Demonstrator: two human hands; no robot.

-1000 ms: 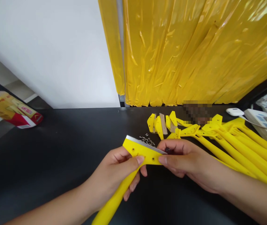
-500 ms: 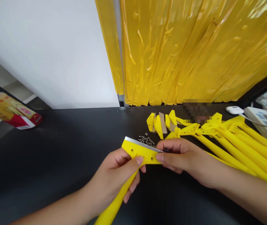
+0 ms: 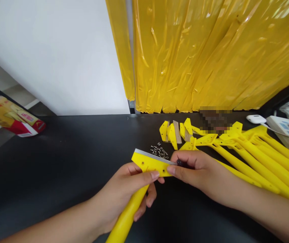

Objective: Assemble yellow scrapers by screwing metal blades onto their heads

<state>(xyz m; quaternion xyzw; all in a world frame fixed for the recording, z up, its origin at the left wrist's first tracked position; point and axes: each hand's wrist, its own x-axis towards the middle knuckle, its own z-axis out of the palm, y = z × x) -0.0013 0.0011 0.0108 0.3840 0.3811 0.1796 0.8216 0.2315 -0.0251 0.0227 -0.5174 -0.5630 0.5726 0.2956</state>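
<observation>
Black tabletop below yellow plastic sheeting, yellow scraper held in both hands.

Far left, red-and-yellow packet. Then left hand: fingers curled closed round the handle, thumb pressed on the scraper's head below its steel blade. Just past the blade, loose small screws. Right hand: thumb and forefinger close together, pinching a small dark piece at the head's end. Farther right, overlapping yellow scrapers. Blade edge slightly flatter than a second ago.
</observation>
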